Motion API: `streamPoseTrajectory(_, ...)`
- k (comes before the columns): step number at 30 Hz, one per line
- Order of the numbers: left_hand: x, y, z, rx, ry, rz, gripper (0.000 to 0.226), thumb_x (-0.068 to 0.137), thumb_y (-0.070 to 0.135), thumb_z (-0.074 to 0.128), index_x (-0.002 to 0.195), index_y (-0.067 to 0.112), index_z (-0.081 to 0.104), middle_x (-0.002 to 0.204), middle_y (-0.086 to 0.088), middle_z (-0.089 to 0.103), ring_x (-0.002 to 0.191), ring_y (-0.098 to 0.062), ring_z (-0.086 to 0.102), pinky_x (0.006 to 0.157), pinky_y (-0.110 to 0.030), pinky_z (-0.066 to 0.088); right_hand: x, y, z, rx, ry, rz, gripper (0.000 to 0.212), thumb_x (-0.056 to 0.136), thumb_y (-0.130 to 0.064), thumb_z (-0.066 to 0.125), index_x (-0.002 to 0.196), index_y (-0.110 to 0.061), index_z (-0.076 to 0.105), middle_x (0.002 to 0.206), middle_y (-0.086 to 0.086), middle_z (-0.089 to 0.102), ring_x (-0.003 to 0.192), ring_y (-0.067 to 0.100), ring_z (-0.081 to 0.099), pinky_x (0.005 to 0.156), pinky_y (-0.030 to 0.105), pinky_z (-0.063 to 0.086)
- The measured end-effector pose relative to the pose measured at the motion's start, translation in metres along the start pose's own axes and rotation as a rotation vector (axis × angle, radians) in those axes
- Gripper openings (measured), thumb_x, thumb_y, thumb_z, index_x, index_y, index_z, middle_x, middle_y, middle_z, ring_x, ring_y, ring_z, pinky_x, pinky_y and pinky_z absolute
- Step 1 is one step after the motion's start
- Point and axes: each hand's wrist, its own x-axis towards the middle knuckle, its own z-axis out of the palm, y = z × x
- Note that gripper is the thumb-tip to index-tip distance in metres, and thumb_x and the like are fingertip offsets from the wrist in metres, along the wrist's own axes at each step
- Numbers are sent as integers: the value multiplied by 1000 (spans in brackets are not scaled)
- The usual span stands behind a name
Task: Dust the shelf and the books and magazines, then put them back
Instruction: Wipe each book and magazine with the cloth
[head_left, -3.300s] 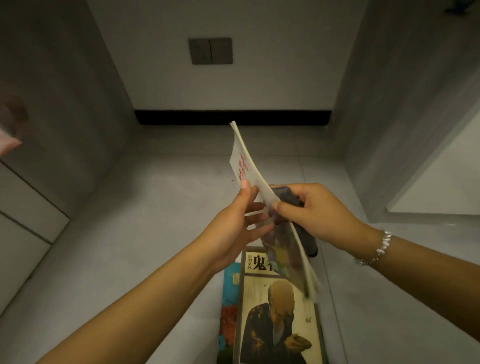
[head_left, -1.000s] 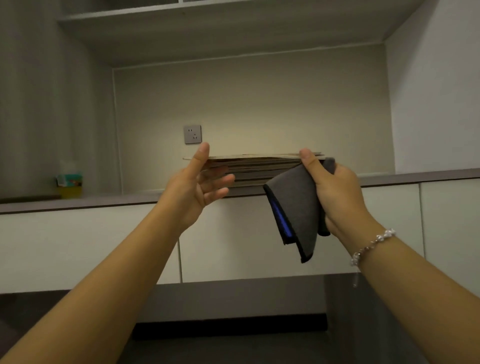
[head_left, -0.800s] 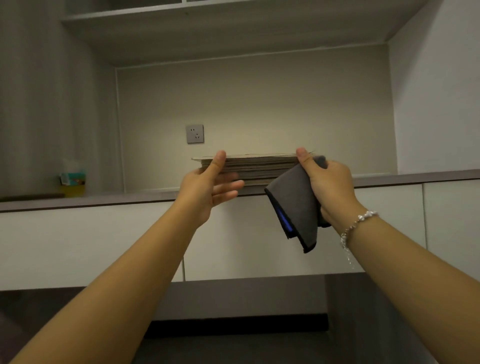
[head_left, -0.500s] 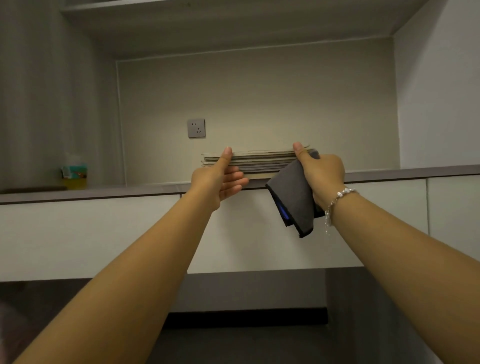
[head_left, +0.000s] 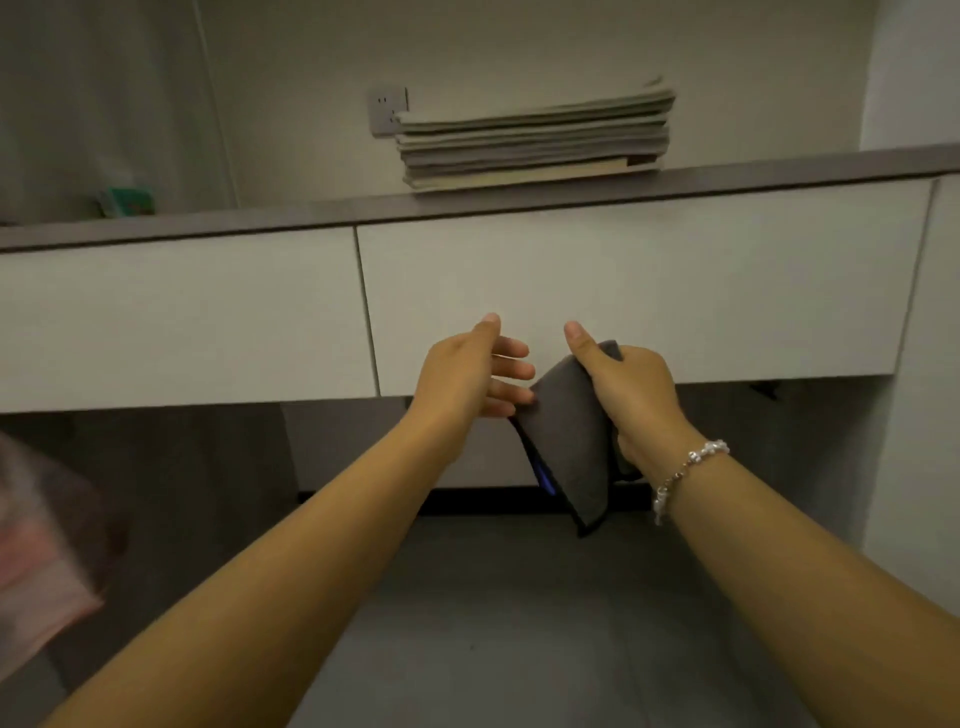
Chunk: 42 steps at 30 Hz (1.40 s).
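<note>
A stack of magazines and books (head_left: 535, 140) lies flat on the dark shelf top (head_left: 779, 174), near the back wall. Both my hands hang well below it, in front of the white drawer fronts. My left hand (head_left: 467, 371) is empty, fingers spread, palm facing right. A folded grey dust cloth (head_left: 569, 441) with a blue edge hangs down from my right hand (head_left: 623, 389), which is closed around it. A beaded bracelet sits on the right wrist.
White drawer fronts (head_left: 623, 291) run below the shelf edge, with a dark recess under them. A wall socket (head_left: 387, 109) sits behind the stack's left end. A small green and yellow container (head_left: 127, 200) stands far left on the shelf. Grey floor lies below; pink fabric (head_left: 36, 582) is at the left edge.
The stack was carried up in both hands and now rests on the shelf. Both hands have let go and dropped below the shelf edge; the cloth stays in my right hand.
</note>
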Motion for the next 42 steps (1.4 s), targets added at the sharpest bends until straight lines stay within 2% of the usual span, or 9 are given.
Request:
streamPoseTrajectory(5,-21,-92,2,187,-29,-20,32,100,35,45,98,12,67,95,-1,67,84,-15,63,60,-22,51,-29,76,11,27,-53,153,59,83,-47,66,93,11,65,92,23,68,89,33,66,79,41,54)
streamPoseTrajectory(12,-55,-200,-2,151,-230,-263,27,93,37,57,103,15,69,102,0,69,95,-14,64,80,-25,51,-73,168,19,-1,-185,390,46,83,-51,63,93,-6,70,88,12,71,84,25,68,82,40,56)
streamPoseTrajectory(22,-98,-297,-22,140,-295,-471,17,90,28,62,85,12,64,82,-1,65,79,-13,60,71,-22,48,-124,260,15,-47,-434,616,52,81,-56,60,102,-9,68,96,10,72,91,25,68,87,41,55)
streamPoseTrajectory(28,-123,-338,-27,123,-291,-675,20,92,31,59,86,13,65,86,-4,65,81,-15,59,70,-23,49,-152,303,-2,-58,-599,902,42,92,-37,55,120,-6,60,112,10,68,103,25,65,94,41,51)
streamPoseTrajectory(32,-146,-370,-28,142,-315,-831,25,94,36,55,101,13,64,100,-4,67,91,-17,63,75,-23,53,-158,309,-14,-351,-629,750,38,95,-40,51,107,-7,65,106,10,68,93,23,64,81,33,52)
streamPoseTrajectory(35,-163,-392,-32,208,-297,-905,15,95,32,55,96,18,59,99,-1,66,88,-14,62,73,-24,52,-163,318,-23,-765,-652,323,41,98,-39,44,92,-4,64,86,12,64,80,28,61,71,27,46)
streamPoseTrajectory(37,-176,-404,-34,225,-284,-955,14,96,28,54,101,16,58,103,-2,64,91,-15,61,76,-27,53,-176,331,-29,-949,-713,84,32,97,-39,43,82,-15,57,68,-1,57,65,17,55,59,23,39)
streamPoseTrajectory(40,-194,-417,-35,253,-317,-987,26,97,29,50,117,13,56,115,-4,61,108,-22,57,95,-37,50,-206,356,-33,-994,-873,79,32,97,-41,43,95,-16,63,71,-9,57,61,2,50,59,13,38)
streamPoseTrajectory(42,-202,-423,-35,215,-324,-1027,26,98,29,48,117,12,55,118,-6,61,112,-23,56,100,-40,47,-223,369,-36,-947,-956,187,34,97,-39,44,113,-16,63,97,-4,64,83,3,56,74,8,38)
